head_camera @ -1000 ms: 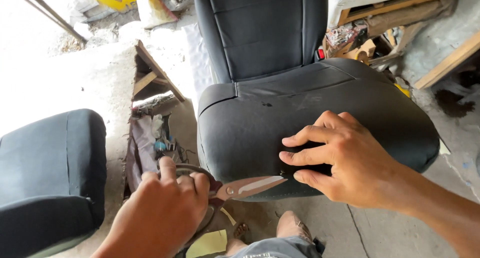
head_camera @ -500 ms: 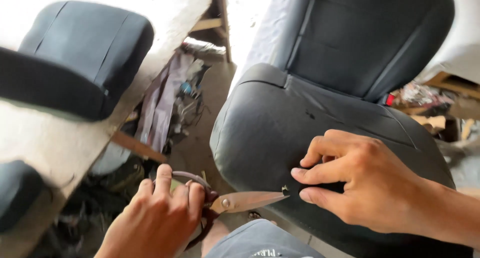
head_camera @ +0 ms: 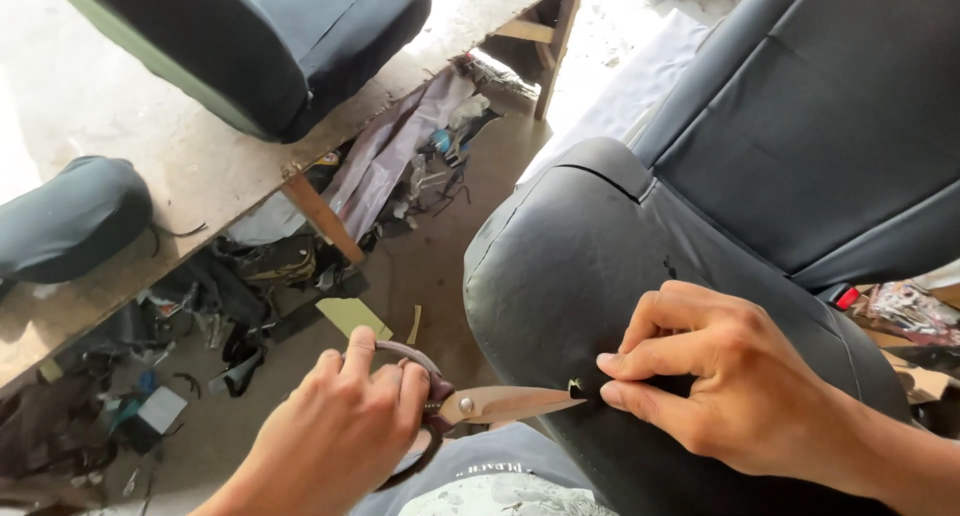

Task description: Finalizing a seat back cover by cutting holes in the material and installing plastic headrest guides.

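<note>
A pair of scissors [head_camera: 480,406] was gripped in the left hand [head_camera: 340,436], the fingers being threaded through the dark handle loops and curled shut around them, while the metal blades were pointed to the right and their tips were brought against a small dark scrap of material [head_camera: 577,388] at the front edge of a black car seat [head_camera: 600,276]. That scrap was pinched between the thumb and forefinger of the right hand [head_camera: 740,386], whose remaining fingers were laid on the cushion cover just above the edge. The blades were seen nearly closed, with the tips touching the pinched scrap. The seat cushion was placed directly before the person, its upright backrest [head_camera: 820,116] being seen at the upper right, and a small red part [head_camera: 847,297] was visible where cushion and backrest met. To the left a pale, worn tabletop [head_camera: 200,166] was shown, on which another dark seat cushion [head_camera: 270,36] was rested, and a rounded dark headrest [head_camera: 65,221] was laid near its lower left edge. Beneath the tabletop, on the floor [head_camera: 430,266], scraps of fabric, cords and other clutter [head_camera: 250,276] were scattered, well apart from both hands
</note>
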